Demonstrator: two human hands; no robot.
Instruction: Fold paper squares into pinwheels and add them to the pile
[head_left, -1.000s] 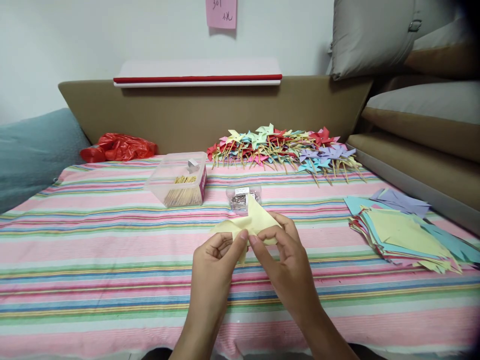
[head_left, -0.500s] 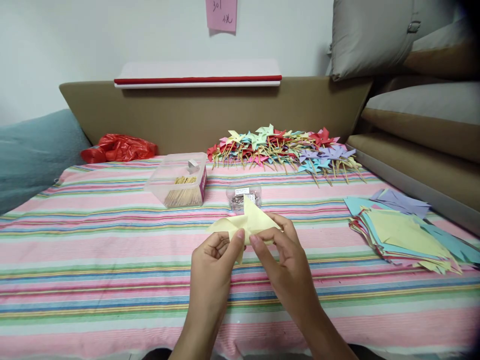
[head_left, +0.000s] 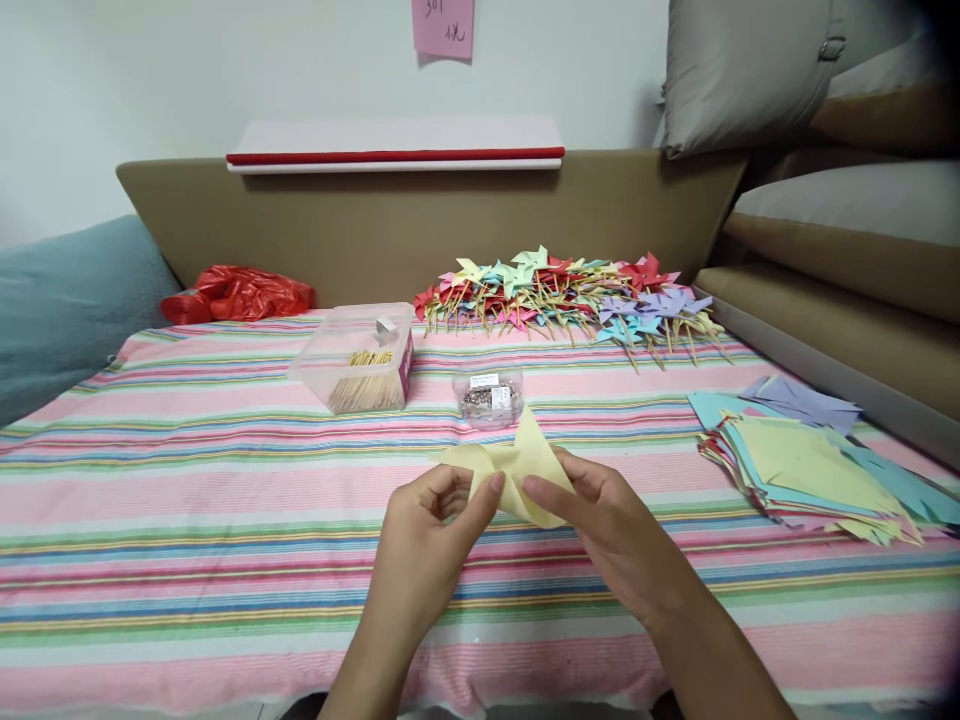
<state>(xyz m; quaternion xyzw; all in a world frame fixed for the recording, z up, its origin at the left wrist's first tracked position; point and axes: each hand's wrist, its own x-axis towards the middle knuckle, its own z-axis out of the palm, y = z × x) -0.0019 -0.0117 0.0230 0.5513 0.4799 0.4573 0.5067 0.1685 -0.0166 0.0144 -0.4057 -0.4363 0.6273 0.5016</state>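
Note:
A pale yellow paper pinwheel [head_left: 534,462], partly folded, is held up between my two hands above the striped cloth. My left hand [head_left: 439,510] pinches its left side, thumb near the centre and fingers behind the paper. On the other side my right hand [head_left: 600,505] grips it with the thumb pressed on the front and the fingers behind. The fingertips behind the paper are hidden. Just beyond the pinwheel sits a small clear plastic container [head_left: 491,395] with small dark metallic pieces and a white label.
An open clear plastic box [head_left: 352,355] holds thin wooden sticks. Many finished pinwheels [head_left: 555,290] lie piled at the back. Stacked coloured paper sheets [head_left: 817,470] rest at the right. A red plastic bag [head_left: 247,293] lies back left, and cushions [head_left: 847,210] line the right.
Both hands and the pinwheel have shifted slightly right. My right thumb has moved off the centre, and the lower right part of the paper now bulges open below it.

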